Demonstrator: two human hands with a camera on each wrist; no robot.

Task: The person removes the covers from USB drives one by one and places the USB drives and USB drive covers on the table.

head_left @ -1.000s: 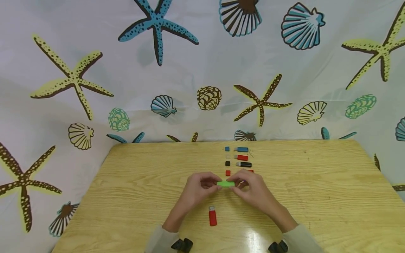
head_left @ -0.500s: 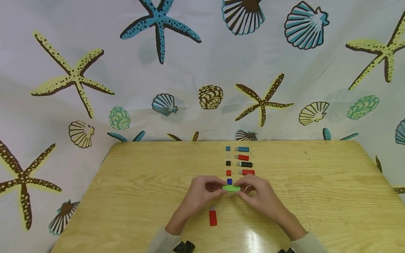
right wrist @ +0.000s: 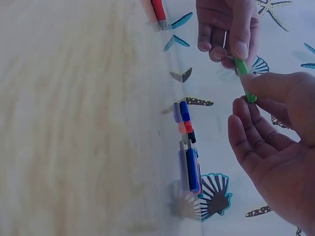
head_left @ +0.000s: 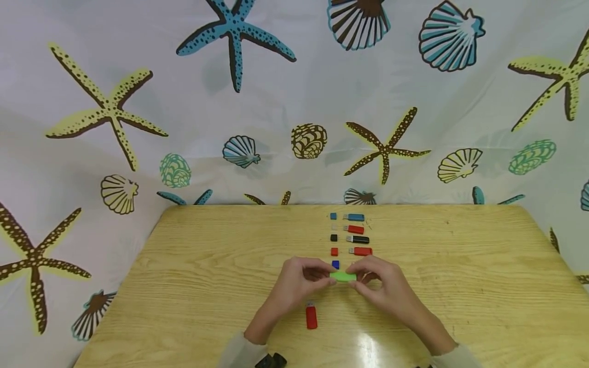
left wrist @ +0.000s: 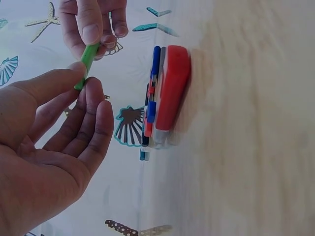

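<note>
Both hands hold a bright green USB stick [head_left: 342, 276] level just above the table, one at each end. The left hand [head_left: 294, 286] pinches its left end between thumb and fingertips; the right hand [head_left: 388, 286] pinches the right end the same way. In the left wrist view the green stick [left wrist: 87, 64] spans the gap between the two thumbs, and its ends are hidden by fingers. A red USB stick [head_left: 311, 316] lies uncapped on the table near the left wrist, metal plug pointing away from the person.
Beyond the hands, a column of small caps, including a dark blue cap [head_left: 336, 265] and a red cap [head_left: 334, 251], runs beside uncapped sticks: blue [head_left: 355, 217], red [head_left: 356, 229], black [head_left: 360, 239]. A dark blue stick [right wrist: 192, 169] shows in the right wrist view. Patterned cloth hangs behind the table.
Both hands have shifted to the right and slightly toward the person, carrying the green USB stick. The dark blue cap and a red stick behind the hands have come into view.
</note>
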